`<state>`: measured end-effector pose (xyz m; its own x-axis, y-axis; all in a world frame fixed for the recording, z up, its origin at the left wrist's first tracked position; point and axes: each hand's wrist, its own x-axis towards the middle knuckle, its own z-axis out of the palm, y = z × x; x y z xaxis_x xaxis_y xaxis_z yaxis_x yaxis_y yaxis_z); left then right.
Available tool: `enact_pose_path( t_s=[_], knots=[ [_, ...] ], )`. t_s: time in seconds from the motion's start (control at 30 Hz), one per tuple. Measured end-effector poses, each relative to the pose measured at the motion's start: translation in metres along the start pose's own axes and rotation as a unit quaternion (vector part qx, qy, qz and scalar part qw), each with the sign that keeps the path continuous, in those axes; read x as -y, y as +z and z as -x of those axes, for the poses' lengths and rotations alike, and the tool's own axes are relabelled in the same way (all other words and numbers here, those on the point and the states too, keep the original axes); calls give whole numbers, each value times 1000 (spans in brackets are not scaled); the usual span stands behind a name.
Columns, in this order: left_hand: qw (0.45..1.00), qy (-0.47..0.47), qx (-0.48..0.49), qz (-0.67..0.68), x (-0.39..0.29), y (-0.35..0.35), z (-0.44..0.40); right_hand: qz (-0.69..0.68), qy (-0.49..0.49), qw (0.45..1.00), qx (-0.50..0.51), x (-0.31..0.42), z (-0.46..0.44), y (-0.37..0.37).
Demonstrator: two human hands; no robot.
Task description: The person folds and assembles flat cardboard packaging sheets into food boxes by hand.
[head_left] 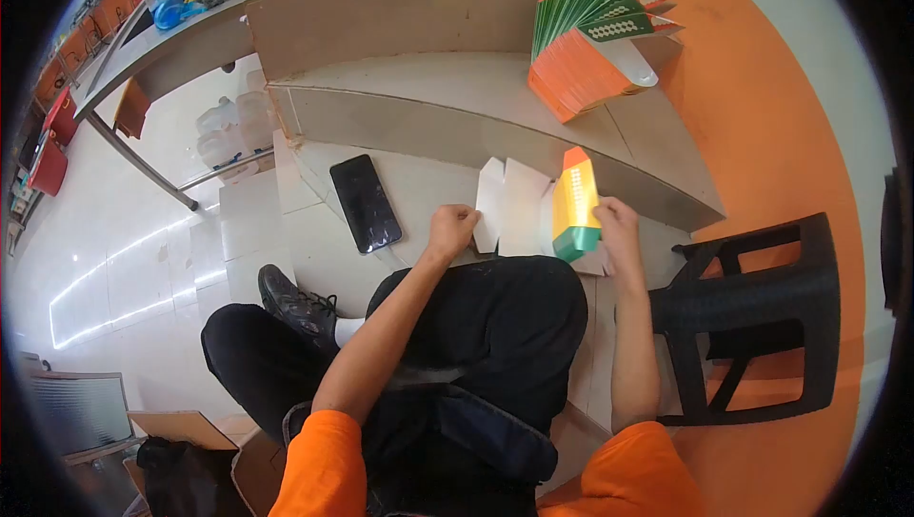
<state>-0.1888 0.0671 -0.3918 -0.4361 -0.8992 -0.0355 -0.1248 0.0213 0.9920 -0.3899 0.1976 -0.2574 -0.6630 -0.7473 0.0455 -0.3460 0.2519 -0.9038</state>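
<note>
An unfolded cardboard box [526,210] lies partly opened out just above my knee, its plain white inside facing up. Its right side stands up and shows a yellow printed panel with orange and green ends. My left hand [455,229] is closed, pinching the white flap at the left edge. On the other side, my right hand [619,231] has its fingers closed on the edge of the yellow panel. A black phone [367,203] lies on the tiled step to the left of my left hand.
A fanned stack of flat printed cartons [592,50] rests on the higher step. To the right stands a black plastic stool [752,317] by the orange wall. Clear plastic jugs [233,131] sit under the metal table [171,50]. An open cardboard box [186,427] is at lower left.
</note>
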Motion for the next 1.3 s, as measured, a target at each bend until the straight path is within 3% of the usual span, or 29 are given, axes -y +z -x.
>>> enact_pose_path(
  t_s=[0.07, 0.27, 0.33, 0.37, 0.4, 0.43, 0.5, 0.53, 0.57, 0.63, 0.73, 0.93, 1.03, 1.07, 1.13, 1.23, 1.3],
  knots=[
    [1000, -21, -1, -2, 1, -7, 6, -1, -18, 999, -36, 3, 2, -18],
    [983, 72, -28, -169, -11, -19, 9, -75, -109, 984, -116, 66, 34, -63],
    [986, 97, 22, -133, -33, -32, 9, -122, -137, 976, -113, 108, 63, -52],
    [986, 111, 50, -116, -52, -42, 10, -73, -164, 979, -92, 125, 78, -40],
    [988, 3, 153, 5, -82, -55, 12, -24, -191, 979, -73, 138, 92, -25],
    [955, -107, 249, 125, -114, -68, 19, -5, -205, 979, -4, 146, 104, -11],
    [916, -82, 338, 200, -151, -99, 36, 72, -291, 947, 113, 159, 124, 27],
    [893, -65, 379, 234, -166, -116, 42, 44, -373, 910, 179, 163, 128, 48],
    [901, -44, 380, 206, -175, -133, 52, 17, -370, 894, 253, 173, 136, 65],
    [896, 3, 354, 268, -174, -172, 69, -44, -336, 894, 293, 182, 143, 93],
    [837, 67, 336, 426, -157, -218, 101, -11, -441, 852, 284, 186, 136, 119],
    [904, -7, 46, 425, -128, -263, 130, 160, -535, 747, 360, 184, 131, 164],
    [963, 1, -72, 259, -135, -254, 137, 145, -557, 721, 386, 174, 121, 169],
    [956, -46, -117, 265, -143, -248, 138, 104, -515, 754, 394, 176, 117, 166],
    [961, -41, -121, 247, -137, -246, 135, 21, -420, 812, 405, 180, 103, 157],
    [964, -39, -114, 237, -123, -235, 124, -124, -197, 928, 292, 147, 69, 170],
    [975, -56, -110, 186, -122, -223, 119, -294, 42, 841, 452, 132, 67, 171]
  ],
)
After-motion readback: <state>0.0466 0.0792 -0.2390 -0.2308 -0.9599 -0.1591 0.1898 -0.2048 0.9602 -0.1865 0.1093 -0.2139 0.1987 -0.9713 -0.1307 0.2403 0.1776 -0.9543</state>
